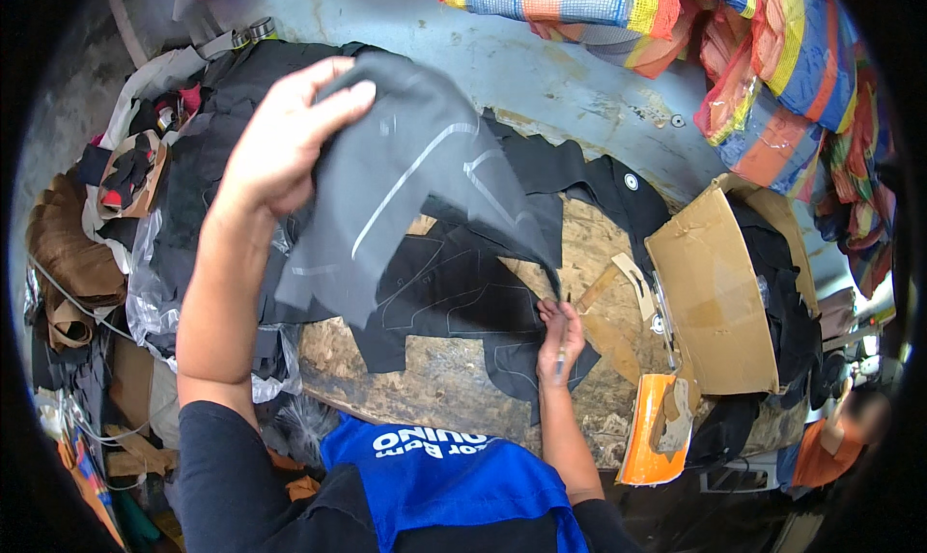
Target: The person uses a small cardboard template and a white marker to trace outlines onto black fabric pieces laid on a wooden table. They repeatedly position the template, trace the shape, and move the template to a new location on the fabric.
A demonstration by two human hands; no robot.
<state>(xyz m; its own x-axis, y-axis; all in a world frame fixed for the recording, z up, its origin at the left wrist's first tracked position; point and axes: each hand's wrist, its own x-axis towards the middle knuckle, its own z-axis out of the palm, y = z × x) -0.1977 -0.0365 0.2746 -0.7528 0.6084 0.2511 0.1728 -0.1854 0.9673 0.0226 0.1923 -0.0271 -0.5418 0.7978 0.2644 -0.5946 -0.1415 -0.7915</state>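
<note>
Dark cloth held up left of the cardboard box

I see the left hand pinching the cloth's upper edge, well left of the box; the right hand, nearer the box, curls round a slim pen at the cloth's low tip.

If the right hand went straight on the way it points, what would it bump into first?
Probably the raised dark cloth, whose narrow end hangs just ahead of the right hand. Depth is unclear, so they may be touching.

workshop | worn wooden worktable | line-marked dark material | striped sacks | seemingly a co-worker, blurred
</note>
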